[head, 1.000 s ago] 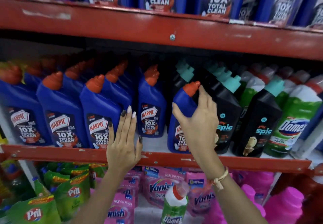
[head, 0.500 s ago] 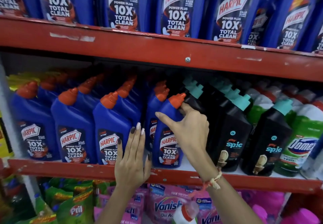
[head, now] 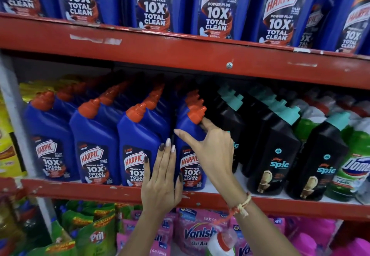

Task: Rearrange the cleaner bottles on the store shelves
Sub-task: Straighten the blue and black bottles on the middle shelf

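Right hand [head: 215, 151], head view: thumb spread to the left across the shoulder of the front blue Harpic bottle [head: 190, 151], index finger laid against the underside of its orange cap [head: 197, 114], the remaining fingers curled behind the bottle's right side; the hand is thus loosely wrapped on the bottle, though whether it grips firmly cannot be told. A pale cord bracelet [head: 241, 207] circles the wrist. Left hand [head: 162, 183]: fingers straight and held together, pointing upward, nails dark and pale; the palm lies over the red shelf edge [head: 80, 190], and the fingertips rest in the gap between that bottle and the next Harpic bottle [head: 138, 147] to its left. The handled bottle is deep blue with an angled orange spout cap and a dark label reading "HARPIC 10X TOTAL CLEAN"; it stands upright at the front of the middle shelf, last in a row of like bottles, just beside the black Spic bottles [head: 274, 145] with teal caps. Green Domex bottles [head: 352, 167] stand farther right. Larger Harpic bottles [head: 218, 5] fill the shelf above; pink Vanish pouches [head: 198, 233] and green Pril pouches [head: 96, 235] lie below.
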